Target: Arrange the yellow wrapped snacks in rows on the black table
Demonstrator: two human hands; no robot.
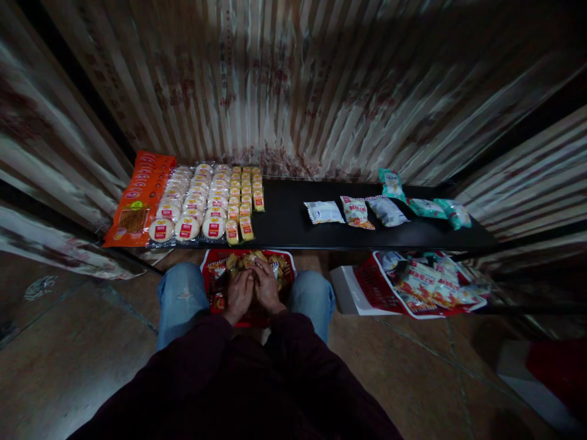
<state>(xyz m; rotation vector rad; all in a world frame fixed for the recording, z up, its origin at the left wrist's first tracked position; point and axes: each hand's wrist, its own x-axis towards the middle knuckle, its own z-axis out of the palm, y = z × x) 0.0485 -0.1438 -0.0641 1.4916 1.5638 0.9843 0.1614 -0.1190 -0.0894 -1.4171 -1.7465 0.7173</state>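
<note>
Where left hand [239, 294] and right hand [266, 286] crowd together, small packs [232, 261] could get crushed.
The packs lie in the red basket [290, 270] between the knees [183, 290] (finger spread and grip I cannot tell); a nudged knee could spill them.

Three green bags [427, 208] and three whitish bags [324, 212] are lying on the shelf [284, 217] — three rows of round crackers [188, 228] and three of yellow packets [246, 228] are sitting alongside — two filled baskets [288, 264] are standing below.
</note>
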